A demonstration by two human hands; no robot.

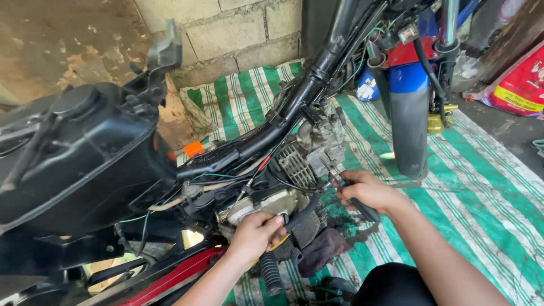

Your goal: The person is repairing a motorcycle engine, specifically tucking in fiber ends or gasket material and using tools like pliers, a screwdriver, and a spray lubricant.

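A stripped black motorcycle frame (272, 127) stands over a green-and-white striped woven mat (487, 170), its grey metal engine (294, 170) exposed. The right hand (368, 190) has its grip clamped on a dark-handled slim screwdriver (354, 198) aimed at the engine. The left hand (255, 232) has its grip closed around a black rubber hose (303, 212) just below.

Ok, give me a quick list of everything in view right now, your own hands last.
motorcycle frame: one, black, running diagonally across centre
engine: one, grey, under the frame
fuel tank: one, black, left
front mudguard: one, blue and grey, upper right
striped tarp: one, green and white, on the floor
block wall: one, grey, behind
sack: one, red and white, far right
dark rag: one, below the engine
left hand: gripping a yellow-handled tool
right hand: holding black-handled pliers at the engine
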